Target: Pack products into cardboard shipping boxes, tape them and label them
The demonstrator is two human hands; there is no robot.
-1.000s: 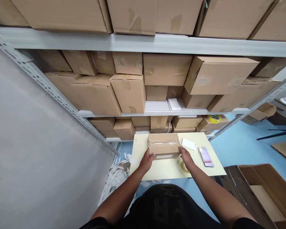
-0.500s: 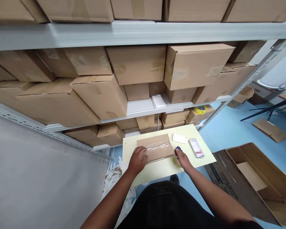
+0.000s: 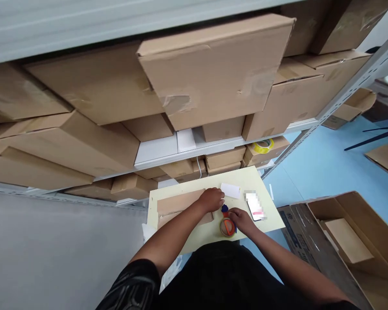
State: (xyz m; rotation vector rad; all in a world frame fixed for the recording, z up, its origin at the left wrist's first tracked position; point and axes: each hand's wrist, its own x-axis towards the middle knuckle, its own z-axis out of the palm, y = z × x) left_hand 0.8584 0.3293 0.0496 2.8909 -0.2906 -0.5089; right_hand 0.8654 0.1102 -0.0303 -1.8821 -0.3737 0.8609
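A flat brown cardboard box lies on a small pale yellow table. My left hand rests on the box's right end with curled fingers pressing down. My right hand is closed on a tape dispenser with an orange roll and a blue handle, just right of the box. A white card and a phone lie further right on the table.
Grey metal shelving packed with cardboard boxes rises close behind the table. A yellow tape roll sits on a lower box. A large open carton stands on the blue floor at right. White paper strips litter the floor at left.
My left hand slid from the box's left end to its right end. My right hand took hold of the tape dispenser. The camera moved closer to the shelves and turned.
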